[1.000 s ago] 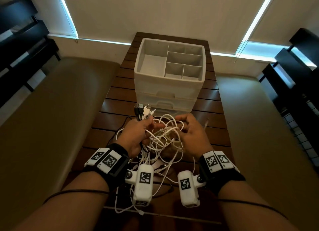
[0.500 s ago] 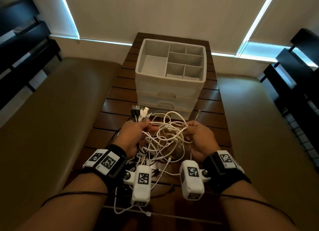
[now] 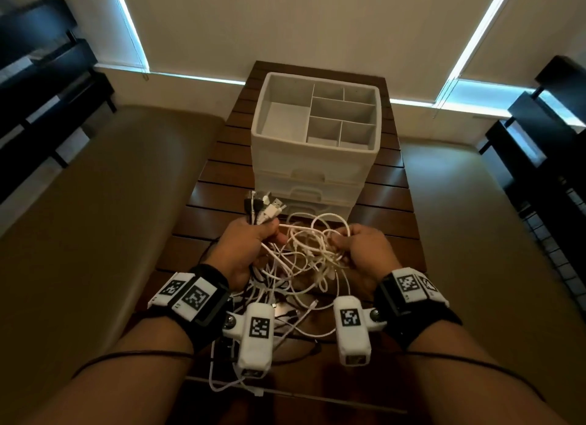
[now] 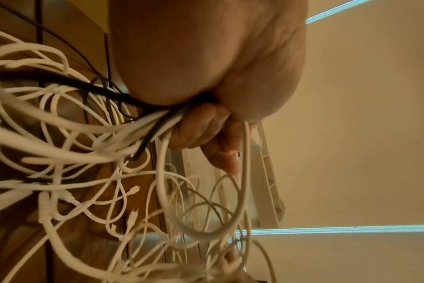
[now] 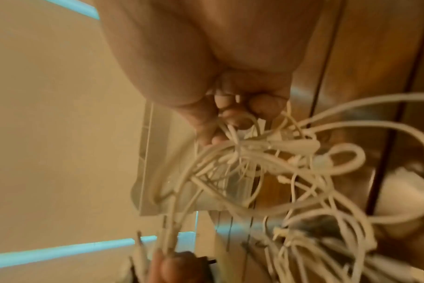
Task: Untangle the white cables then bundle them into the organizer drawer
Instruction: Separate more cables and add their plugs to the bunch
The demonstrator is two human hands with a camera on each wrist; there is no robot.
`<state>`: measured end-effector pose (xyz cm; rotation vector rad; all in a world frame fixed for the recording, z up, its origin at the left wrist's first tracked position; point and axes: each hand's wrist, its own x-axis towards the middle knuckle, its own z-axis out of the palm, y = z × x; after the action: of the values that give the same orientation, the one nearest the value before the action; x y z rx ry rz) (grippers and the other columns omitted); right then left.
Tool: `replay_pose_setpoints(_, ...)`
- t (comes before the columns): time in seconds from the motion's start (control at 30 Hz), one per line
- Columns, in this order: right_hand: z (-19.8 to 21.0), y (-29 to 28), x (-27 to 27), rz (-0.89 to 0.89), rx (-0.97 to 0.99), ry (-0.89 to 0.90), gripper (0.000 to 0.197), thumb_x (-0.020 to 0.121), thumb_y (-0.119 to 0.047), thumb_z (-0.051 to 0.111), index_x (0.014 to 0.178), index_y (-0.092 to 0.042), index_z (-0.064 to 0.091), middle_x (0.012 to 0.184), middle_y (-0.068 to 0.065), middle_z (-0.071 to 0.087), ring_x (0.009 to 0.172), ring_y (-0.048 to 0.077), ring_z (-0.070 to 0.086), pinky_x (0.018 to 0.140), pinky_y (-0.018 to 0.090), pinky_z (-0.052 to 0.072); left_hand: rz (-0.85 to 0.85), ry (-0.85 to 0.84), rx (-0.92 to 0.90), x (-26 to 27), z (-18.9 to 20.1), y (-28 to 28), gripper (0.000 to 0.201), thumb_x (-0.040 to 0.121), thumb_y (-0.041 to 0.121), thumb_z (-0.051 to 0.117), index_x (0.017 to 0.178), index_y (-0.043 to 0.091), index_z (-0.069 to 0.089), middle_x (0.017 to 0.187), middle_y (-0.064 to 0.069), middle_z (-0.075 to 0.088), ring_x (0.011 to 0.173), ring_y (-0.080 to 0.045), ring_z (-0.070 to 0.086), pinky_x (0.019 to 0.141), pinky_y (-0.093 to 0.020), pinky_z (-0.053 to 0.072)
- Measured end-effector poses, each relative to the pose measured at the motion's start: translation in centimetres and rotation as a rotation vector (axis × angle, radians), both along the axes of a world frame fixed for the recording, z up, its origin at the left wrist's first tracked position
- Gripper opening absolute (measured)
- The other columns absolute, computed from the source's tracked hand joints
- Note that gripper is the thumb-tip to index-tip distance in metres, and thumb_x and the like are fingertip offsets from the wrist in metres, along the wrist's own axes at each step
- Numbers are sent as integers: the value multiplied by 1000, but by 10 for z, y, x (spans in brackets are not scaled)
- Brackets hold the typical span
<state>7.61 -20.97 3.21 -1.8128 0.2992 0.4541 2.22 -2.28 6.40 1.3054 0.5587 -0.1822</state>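
The white cables hung in a loose knot between both hands, just above the worktop. The left hand clenched a sheaf of plug ends; the right hand pinched a few loops. Light, limp and springy, they would likely snag; best taken near a plug. The organizer stood beyond, drawers closed.
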Motion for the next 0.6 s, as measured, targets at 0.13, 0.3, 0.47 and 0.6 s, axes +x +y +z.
replay_pose_setpoints(0.13,7,1,-4,-259,352,339,21,92,-11,54,72,-10,59,55,-1,54,45,9,38,43,20,31,55,12,1,2,-5,12,12,97,13,54,88,7,58,62,-5,64,36,-9,46,33,-15,29)
replay_pose_setpoints(0.3,17,4,-9,-83,8,-17,13,82,-7,67,70,-9,63,51,2,58,39,8,51,44,20,45,-108,12,168,-6,3,16,15,92,14,62,91,-1,66,73,-11,70,41,-12,50,39,-21,35)
replay_pose_setpoints(0.47,24,11,-14,241,-410,-294,12,78,-20,73,68,-18,66,68,0,68,64,15,66,64,32,55,-440,-17,598,1,21,12,8,76,14,76,72,9,72,62,2,66,55,-7,57,55,-21,44)
replay_pose_setpoints(0.6,28,20,-16,362,-505,-370,9,77,-25,74,72,-21,68,75,-2,68,73,16,65,71,36,56,-535,10,673,5,21,4,14,75,22,76,78,9,72,74,-12,71,59,-14,57,57,-28,45)
